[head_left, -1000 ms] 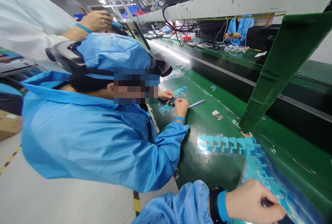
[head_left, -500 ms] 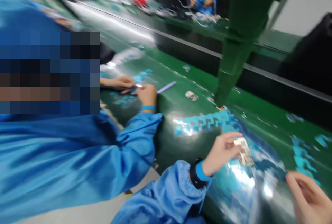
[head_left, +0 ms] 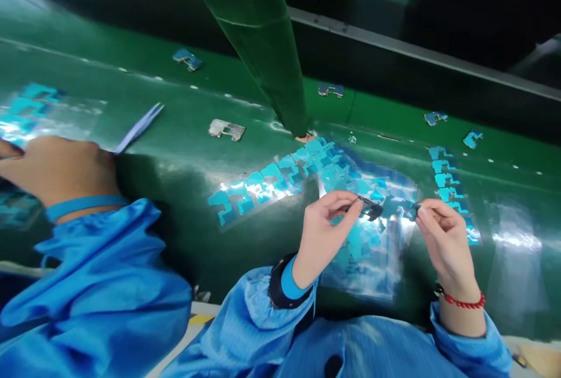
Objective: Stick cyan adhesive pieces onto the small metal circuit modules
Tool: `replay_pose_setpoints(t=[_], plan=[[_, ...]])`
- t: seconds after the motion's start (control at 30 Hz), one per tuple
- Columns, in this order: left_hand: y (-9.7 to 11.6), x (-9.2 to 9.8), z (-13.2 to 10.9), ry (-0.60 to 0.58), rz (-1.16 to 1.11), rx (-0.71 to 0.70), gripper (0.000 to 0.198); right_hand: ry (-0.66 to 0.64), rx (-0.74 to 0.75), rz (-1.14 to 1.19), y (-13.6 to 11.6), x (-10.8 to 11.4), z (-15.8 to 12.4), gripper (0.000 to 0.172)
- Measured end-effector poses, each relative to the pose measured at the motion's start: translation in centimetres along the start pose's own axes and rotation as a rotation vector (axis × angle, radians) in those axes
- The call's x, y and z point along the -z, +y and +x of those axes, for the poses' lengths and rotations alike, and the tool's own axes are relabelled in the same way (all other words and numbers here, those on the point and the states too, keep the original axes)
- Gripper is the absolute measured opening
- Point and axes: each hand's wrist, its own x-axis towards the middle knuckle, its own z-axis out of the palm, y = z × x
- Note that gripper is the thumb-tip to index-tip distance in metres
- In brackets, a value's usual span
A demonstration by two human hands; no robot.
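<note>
Head cam, left hand (head_left: pixel 322 232) fingers pinched on a small dark flat part (head_left: pixel 370 210), right hand (head_left: pixel 438 238) fingertips pinched on a tiny blue sticker piece (head_left: pixel 411 205), both above the clear sheet of blue stickers (head_left: pixel 372 261) on the green belt (head_left: pixel 175 162), co-worker's hand (head_left: pixel 59 167) far left by purple tweezers (head_left: pixel 139 127).

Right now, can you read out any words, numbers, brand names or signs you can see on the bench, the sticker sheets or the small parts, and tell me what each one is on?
None: no legible text anywhere.
Blue sticker sheets: only die-cut shapes, no print.
Small dark part pinched in the left hand: too small to show markings.
Small blue piece at the right hand: no visible markings.
Metal plate on the green bench: no readable marking.
</note>
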Motion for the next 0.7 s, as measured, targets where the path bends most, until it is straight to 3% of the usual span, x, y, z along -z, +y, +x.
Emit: replay_pose_setpoints(t=[0.1,0.23,0.43,0.7], plan=[[-0.2,0.2,0.1,-0.028,-0.066,0.067,0.018,-0.004,0.051,-0.057,0.1,0.1,0.0,0.008],[-0.5,0.3,0.3,-0.075,-0.143,0.166,0.042,-0.036,0.003,-0.032,-0.2,-0.1,-0.1,0.005],[-0.8,0.1,0.3,-0.119,-0.194,0.223,0.031,-0.127,-0.173,0.093,-1.1,-0.7,0.0,0.013],[-0.7,0.1,0.0,-0.211,-0.285,0.242,0.03,-0.204,-0.226,0.102,-0.7,-0.6,0.3,0.012]])
